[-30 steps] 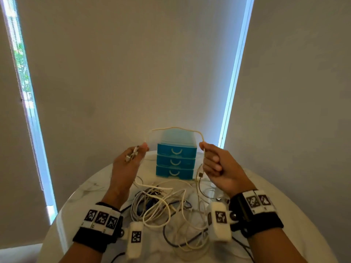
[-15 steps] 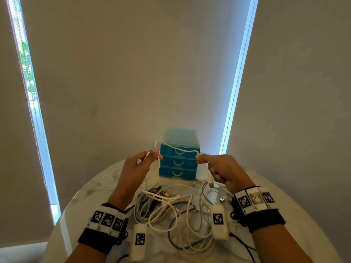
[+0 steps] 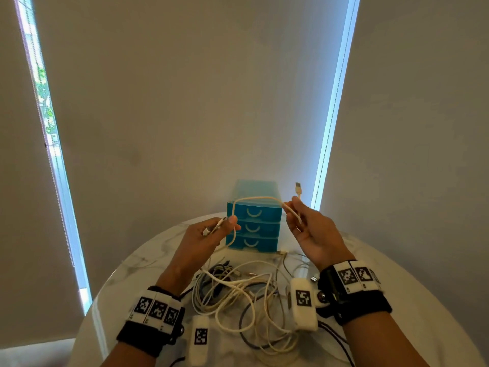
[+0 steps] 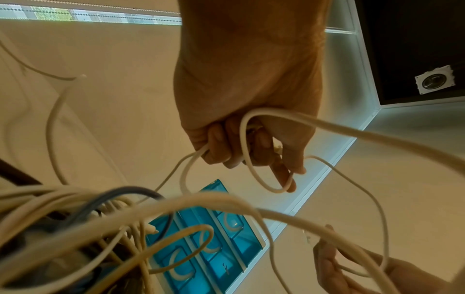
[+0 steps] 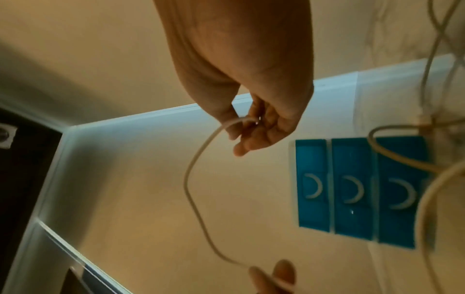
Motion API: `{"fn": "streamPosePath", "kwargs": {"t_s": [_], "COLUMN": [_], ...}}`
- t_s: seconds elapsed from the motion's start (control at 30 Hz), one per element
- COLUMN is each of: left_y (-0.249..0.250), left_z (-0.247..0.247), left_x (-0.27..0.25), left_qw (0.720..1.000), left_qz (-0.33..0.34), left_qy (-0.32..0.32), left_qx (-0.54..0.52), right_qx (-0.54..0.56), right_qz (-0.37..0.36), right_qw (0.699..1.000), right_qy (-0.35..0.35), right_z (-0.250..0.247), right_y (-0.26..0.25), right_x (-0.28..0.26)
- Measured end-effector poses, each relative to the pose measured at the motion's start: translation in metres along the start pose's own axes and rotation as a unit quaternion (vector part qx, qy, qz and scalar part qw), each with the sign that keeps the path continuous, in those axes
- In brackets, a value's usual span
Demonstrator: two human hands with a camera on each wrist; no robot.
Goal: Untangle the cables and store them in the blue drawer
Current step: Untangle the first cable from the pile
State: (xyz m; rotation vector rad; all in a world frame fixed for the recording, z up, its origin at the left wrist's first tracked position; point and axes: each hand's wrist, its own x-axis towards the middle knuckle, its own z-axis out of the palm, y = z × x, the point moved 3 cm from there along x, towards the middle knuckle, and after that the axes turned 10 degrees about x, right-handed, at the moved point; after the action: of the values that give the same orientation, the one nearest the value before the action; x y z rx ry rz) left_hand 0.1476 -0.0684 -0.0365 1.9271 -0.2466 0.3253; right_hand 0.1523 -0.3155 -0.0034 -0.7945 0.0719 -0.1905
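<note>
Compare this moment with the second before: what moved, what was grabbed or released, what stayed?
The right hand turned palm-up, so the plug of the white cable that hung below it now points up beside the drawer unit. The left hand dropped slightly, holding the other end. Nothing was released. The drawers remain shut, and the pile of cables stays on the table.

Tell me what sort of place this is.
Probably a room in a home or small office: a round white marble-look table stands against tall windows covered by grey roller blinds, with a small blue plastic three-drawer organiser and a tangle of white charging cables on it.
</note>
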Motion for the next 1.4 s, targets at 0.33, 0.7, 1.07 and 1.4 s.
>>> {"fn": "streamPosePath", "kwargs": {"t_s": [0.33, 0.7, 1.07, 1.4], "left_y": [-0.012, -0.017, -0.025, -0.019], "left_z": [-0.001, 0.000, -0.013, -0.053], "left_x": [0.013, 0.014, 0.019, 0.004], "left_qw": [0.990, 0.964, 0.963, 0.920], "left_qz": [-0.064, -0.078, -0.045, -0.011], "left_qy": [-0.030, -0.063, 0.052, 0.280], "left_qx": [-0.122, -0.246, -0.260, -0.274], "right_qx": [-0.194, -0.480, -0.353, 0.057], "right_qz": [-0.241, -0.078, -0.109, -0.294], "right_qw": [0.948, 0.866, 0.927, 0.954], "right_qy": [0.071, -0.116, -0.066, 0.023], "right_z": [0.042, 0.081, 0.075, 0.098], "right_y": [-0.026, 0.052, 0.051, -0.002], "right_x": [-0.012, -0.036, -0.016, -0.011]}}
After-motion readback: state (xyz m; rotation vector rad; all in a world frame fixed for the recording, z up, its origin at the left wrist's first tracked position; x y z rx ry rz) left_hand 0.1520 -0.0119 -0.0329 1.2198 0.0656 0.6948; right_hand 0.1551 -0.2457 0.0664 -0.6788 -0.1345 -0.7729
